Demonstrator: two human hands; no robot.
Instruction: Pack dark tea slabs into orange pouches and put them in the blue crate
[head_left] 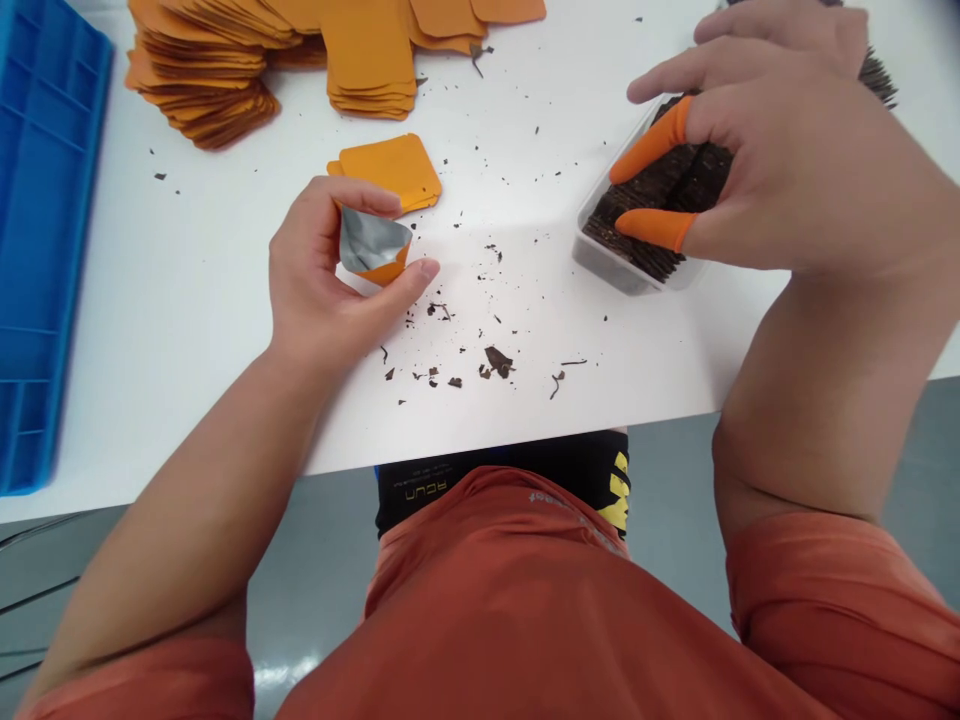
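Observation:
My left hand [322, 275] pinches a small orange pouch [373, 250] held open, its silver lining showing, just above the white table [525, 200]. My right hand [780, 150] hovers over a clear plastic tray [607, 265] packed with dark dried leaf pieces. Orange rubber cots cover its thumb and forefinger, and these two fingers reach down onto the dark pieces; the other fingers are stretched out. I cannot tell whether a piece is pinched between them.
A short stack of orange pouches [390, 170] lies beside my left hand. Larger piles of pouches [225, 60] spread along the far edge. A blue plastic crate [37, 230] stands at the left. Dark leaf crumbs [495, 360] litter the table's near edge.

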